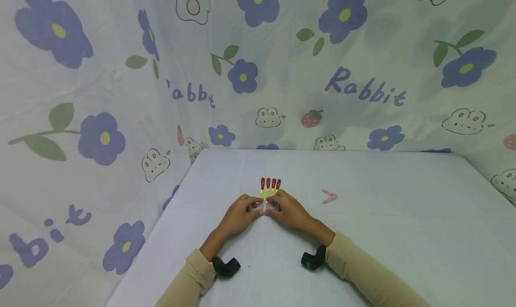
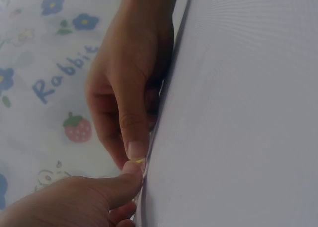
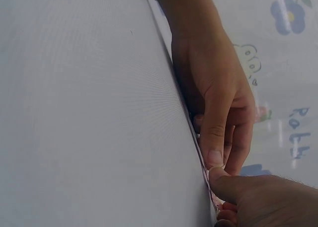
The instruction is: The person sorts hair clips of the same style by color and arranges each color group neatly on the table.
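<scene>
Several red drop-shaped hair clips [image 1: 268, 183] lie in a row on the white table, narrow ends toward me. Right below them is a row of yellow clips [image 1: 268, 191], partly covered by the right hand. Pink hair clips [image 1: 261, 206] lie nearest me, mostly hidden between the hands. My left hand [image 1: 240, 214] pinches at the pink clips from the left, thumb and forefinger at their two ends. From the right, my right hand [image 1: 291, 210] pinches there the same way. The thumb tips nearly meet in the left wrist view, beside a bit of yellow [image 2: 138, 161].
Off to the right lies a V-shaped pink piece [image 1: 329, 196], either one opened clip or two touching. The white tabletop [image 1: 387, 239] runs back to a patterned cloth [image 1: 282, 74] that hangs behind and on the left. A black wrist mount sits below each forearm.
</scene>
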### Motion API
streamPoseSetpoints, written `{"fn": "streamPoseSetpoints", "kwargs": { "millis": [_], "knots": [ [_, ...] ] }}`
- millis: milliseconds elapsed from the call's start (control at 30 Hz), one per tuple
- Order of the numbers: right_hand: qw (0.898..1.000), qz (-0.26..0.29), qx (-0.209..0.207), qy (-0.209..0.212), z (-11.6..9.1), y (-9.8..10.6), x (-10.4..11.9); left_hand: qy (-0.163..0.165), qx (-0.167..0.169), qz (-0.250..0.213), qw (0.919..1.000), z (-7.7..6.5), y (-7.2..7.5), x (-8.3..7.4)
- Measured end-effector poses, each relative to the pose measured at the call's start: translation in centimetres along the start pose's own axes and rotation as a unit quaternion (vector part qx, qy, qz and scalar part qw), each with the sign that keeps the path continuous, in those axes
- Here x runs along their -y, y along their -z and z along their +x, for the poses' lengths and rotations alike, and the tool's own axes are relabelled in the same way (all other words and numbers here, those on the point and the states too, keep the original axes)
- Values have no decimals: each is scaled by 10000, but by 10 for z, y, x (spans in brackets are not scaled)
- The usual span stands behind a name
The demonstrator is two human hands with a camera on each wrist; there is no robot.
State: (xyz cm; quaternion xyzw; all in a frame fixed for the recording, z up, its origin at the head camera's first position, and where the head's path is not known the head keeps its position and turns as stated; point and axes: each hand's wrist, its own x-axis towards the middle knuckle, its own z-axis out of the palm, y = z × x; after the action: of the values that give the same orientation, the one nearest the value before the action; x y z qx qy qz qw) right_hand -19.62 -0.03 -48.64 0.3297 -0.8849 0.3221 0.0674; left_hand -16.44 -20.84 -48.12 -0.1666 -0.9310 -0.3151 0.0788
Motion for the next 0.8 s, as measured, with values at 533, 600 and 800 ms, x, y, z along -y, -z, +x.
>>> {"fn": "streamPoseSetpoints", "kwargs": {
  "millis": [533, 600, 800],
  "knots": [
    [9999, 119, -80, -5, -1, 0, 2, 64, 38, -17, 10000, -1, -1, 3],
    [9998, 175, -68, -55, 0, 0, 2, 63, 31, -36, 10000, -1, -1, 3],
    [9983, 585, 5, -56, 0, 4, 5, 41, 80, -95, 9999, -2, 0, 2]
  ]
}}
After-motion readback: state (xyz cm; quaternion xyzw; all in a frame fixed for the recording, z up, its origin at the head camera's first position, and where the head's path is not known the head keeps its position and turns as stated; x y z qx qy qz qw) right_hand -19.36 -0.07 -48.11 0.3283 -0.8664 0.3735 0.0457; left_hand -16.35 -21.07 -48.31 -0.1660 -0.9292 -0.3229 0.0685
